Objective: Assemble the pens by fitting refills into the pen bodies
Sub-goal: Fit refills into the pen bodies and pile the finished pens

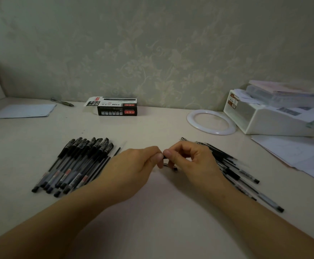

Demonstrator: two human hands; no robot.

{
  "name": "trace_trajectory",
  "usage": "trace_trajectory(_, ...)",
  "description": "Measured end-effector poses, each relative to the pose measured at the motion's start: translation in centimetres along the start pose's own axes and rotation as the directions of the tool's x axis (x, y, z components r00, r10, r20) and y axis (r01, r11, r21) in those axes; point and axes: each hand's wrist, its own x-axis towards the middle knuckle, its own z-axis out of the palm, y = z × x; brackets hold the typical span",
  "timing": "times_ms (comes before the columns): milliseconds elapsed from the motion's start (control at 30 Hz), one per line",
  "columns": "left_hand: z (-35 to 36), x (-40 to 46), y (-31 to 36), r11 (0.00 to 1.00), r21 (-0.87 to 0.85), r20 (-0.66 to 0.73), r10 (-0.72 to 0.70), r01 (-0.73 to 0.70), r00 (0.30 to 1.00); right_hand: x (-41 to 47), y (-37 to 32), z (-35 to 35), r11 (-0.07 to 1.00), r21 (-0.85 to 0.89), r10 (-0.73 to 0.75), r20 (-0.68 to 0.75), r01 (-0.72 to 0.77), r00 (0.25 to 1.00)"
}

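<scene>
My left hand (pixel 137 163) and my right hand (pixel 188 157) meet at the middle of the table, fingertips almost touching. Between them they pinch a small dark pen part (pixel 165 157); a short dark piece (pixel 172 166) shows just under my right fingers. Most of what they hold is hidden by the fingers. A row of several capped pens (pixel 74 165) lies to the left. A pile of thin black refills and clear pen bodies (pixel 232 171) lies to the right, partly behind my right hand.
A black pen box (pixel 117 108) stands at the back centre, a lone pen (pixel 61 102) and a paper sheet (pixel 24 111) back left. A white ring (pixel 189 119), a white storage box (pixel 275 118) and loose papers (pixel 302 156) fill the right side.
</scene>
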Motion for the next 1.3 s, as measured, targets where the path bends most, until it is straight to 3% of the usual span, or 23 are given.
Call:
trace_trajectory(233,0.6,0.0,0.1,0.995,-0.098,-0.073,0.026,-0.033,0.997,0.1,0.2,0.2,0.994,0.089,0.071,-0.033,-0.068,0.997)
trace_trajectory(600,0.8,-0.1,0.4,0.992,-0.082,-0.154,0.083,-0.096,0.985,0.0,0.4,0.4,0.999,-0.031,0.037,-0.063,-0.039,0.997)
trace_trajectory(867,0.7,0.0,0.3,0.997,-0.068,-0.143,0.03,-0.04,0.989,0.1,0.5,0.1,1.0,0.002,0.025,0.008,-0.025,1.0)
trace_trajectory(1033,0.7,-0.1,0.4,0.997,-0.072,-0.136,0.025,-0.035,0.99,0.1,0.6,0.3,0.997,0.009,0.083,-0.08,-0.083,0.993)
trace_trajectory(1300,0.7,-0.1,0.2,0.995,-0.094,-0.115,0.007,-0.018,0.993,0.1,0.7,0.1,0.997,0.022,0.08,-0.04,-0.079,0.996)
